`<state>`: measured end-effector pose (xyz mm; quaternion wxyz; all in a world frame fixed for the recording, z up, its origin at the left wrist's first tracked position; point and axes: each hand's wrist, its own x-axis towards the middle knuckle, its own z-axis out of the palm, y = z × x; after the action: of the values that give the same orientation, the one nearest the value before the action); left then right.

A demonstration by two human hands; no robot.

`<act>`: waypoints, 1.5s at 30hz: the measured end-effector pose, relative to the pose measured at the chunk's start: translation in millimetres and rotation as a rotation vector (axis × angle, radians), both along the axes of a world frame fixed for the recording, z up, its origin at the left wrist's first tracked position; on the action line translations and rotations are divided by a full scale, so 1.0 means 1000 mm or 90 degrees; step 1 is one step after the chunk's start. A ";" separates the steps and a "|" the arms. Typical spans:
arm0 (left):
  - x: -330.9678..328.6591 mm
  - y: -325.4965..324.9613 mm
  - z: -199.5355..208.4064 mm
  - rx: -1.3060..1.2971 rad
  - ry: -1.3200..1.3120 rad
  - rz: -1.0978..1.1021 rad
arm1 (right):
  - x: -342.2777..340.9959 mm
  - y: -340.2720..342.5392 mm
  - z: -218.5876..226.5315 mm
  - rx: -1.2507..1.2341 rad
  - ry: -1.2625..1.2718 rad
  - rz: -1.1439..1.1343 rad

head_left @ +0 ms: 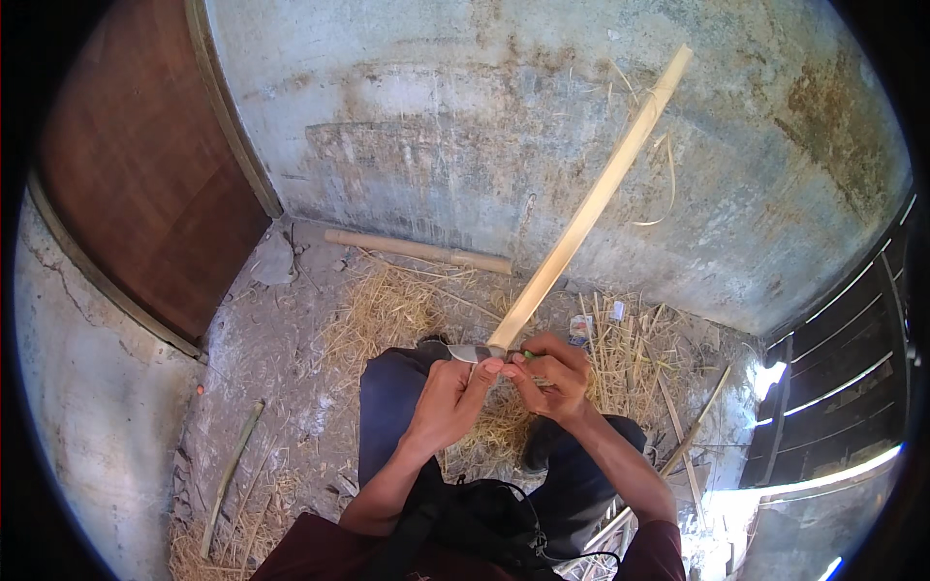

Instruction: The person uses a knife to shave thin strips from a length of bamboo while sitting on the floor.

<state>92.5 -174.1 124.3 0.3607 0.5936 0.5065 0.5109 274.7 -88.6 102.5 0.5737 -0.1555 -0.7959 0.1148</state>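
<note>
A long pale strip of split bamboo [603,194] slants up and away to the right from between my hands. At its near end, the short metal blade of a knife [471,353] lies crosswise, its tip pointing left. My left hand [453,395] is closed at the strip's near end, thumb pressed beside the blade; its other fingers are mostly hidden. My right hand [557,380] is closed around the knife's handle, with a bit of green showing at the fingers. Both hands are close together, above and between my knees.
Straw-like shavings [383,315] cover the floor around my feet. A bamboo pole [417,250] lies along the stained wall [436,126]. Several cut strips [630,363] lie at right, near a slatted dark panel [833,378]. A brown door [145,155] stands at left.
</note>
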 end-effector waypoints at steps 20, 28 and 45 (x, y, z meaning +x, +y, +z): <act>-0.004 0.007 -0.007 -0.031 -0.122 -0.114 | 0.001 -0.001 0.011 0.005 -0.025 -0.030; -0.011 0.014 -0.010 -0.127 -0.187 -0.173 | -0.002 0.003 0.002 -0.017 -0.003 -0.047; -0.011 0.018 -0.014 -0.061 -0.139 -0.129 | -0.004 0.007 -0.001 0.023 -0.037 -0.077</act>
<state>81.8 -156.3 110.2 0.4915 0.5649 0.4256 0.5082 270.4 -82.1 101.1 0.5590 -0.1964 -0.8033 0.0611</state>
